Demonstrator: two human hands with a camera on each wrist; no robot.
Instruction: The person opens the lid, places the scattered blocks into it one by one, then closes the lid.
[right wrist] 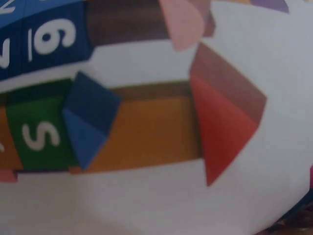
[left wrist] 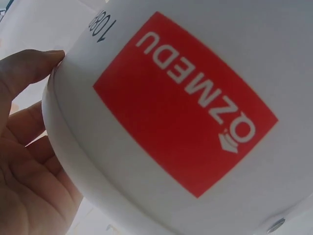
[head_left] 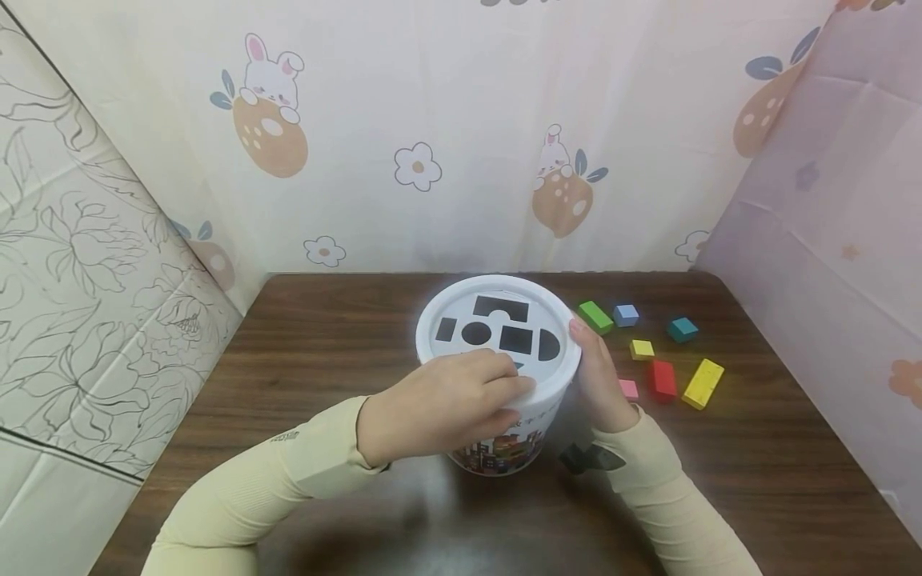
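Note:
A white bucket with a colourful printed side stands on the table, topped by a white lid with dark holes of several shapes. My left hand reaches across the lid's front edge and grips the rim. In the left wrist view, the thumb of that left hand touches the bucket's side, below a red label. Against the bucket's right side, my right hand holds it, one digit at the rim; its other fingers are hidden. Printed blocks on the bucket wall fill the right wrist view.
Right of the bucket lie loose blocks: green, light blue, teal, small yellow, red, long yellow and pink. Behind the wooden table hangs a patterned curtain.

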